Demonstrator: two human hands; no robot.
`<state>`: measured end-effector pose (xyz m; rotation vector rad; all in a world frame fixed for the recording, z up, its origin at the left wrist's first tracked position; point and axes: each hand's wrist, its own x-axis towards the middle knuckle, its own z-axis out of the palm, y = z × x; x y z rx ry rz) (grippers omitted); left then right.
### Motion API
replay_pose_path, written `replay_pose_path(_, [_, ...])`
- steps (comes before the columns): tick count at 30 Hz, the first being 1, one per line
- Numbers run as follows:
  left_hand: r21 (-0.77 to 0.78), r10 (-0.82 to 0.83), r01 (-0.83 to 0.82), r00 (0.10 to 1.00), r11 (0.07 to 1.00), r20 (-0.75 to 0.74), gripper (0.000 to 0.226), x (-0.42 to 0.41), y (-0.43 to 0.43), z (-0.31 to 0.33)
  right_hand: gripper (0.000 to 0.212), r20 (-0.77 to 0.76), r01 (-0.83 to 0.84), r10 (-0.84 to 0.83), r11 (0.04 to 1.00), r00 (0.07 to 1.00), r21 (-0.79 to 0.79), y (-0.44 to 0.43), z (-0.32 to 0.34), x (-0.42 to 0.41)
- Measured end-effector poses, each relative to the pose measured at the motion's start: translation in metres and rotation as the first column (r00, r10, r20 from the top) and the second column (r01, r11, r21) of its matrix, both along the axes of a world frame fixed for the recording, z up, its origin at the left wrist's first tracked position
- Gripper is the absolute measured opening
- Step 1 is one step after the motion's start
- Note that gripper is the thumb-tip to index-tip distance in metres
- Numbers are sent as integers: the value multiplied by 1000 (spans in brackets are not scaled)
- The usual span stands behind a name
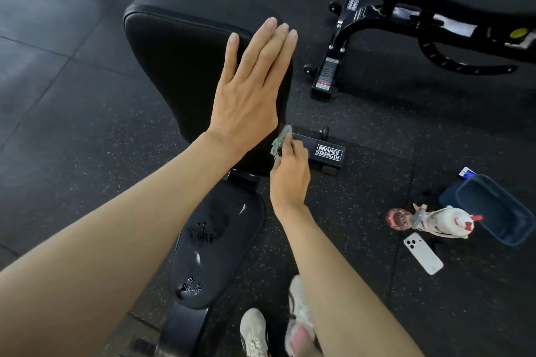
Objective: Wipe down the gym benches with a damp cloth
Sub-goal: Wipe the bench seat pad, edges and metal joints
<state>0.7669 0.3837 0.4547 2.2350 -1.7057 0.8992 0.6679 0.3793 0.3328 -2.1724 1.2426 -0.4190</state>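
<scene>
Head camera is looking down at a black bench (223, 240) filling the middle of the frame. The left hand (249, 95) is resting flat against its back pad (179, 72), fingers straight and close together. Just below, the right hand (290, 180) is pinching a small gray-green cloth (280, 142) and pressing it against the pad's right edge.

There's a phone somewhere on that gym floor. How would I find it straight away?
Look right of the nearest bench, to the clutter beside the blue tub. Just below the white spray bottle lies the phone: the only flat white slab, camera lenses up.
</scene>
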Motion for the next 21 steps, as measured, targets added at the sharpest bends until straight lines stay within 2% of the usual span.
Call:
replay_pose_path(4, [-6, 41, -42, 997, 999, -63, 74, -5, -2, 0, 60, -265, -164, 166, 986, 950, 31, -7, -20, -17])
replay_pose_path(7, [-28, 109, -112, 991, 993, -81, 80, -15, -3, -1, 55, -285, -210, 227, 974, 931, 89, -15, -24, -24])
replay_pose_path(11, [-3, 258, -262, 954, 965, -152, 85, -53, 10, -31, 30, -438, -343, 437, 897, 785, 280, -51, -21, -58])
replay_pose_path(14, [63, 375, -373, 884, 926, -280, 87, -95, 24, -67, 22, -335, -324, 409, 903, 849, 283, -79, -11, -86])
replay_pose_path(17, [121, 460, -450, 802, 885, -381, 91, -128, 25, -99, 14, -61, -301, 355, 861, 933, 411, -99, -7, -90])
replay_pose_path(19, [127, 483, -478, 764, 869, -428, 88, -138, 20, -117, 10, 77, -323, 327, 821, 942, 471, -106, -12, -84])
replay_pose_path(21, [90, 477, -497, 744, 863, -467, 78, -138, 11, -135, 17, 163, -350, 311, 788, 936, 506, -109, -23, -76])
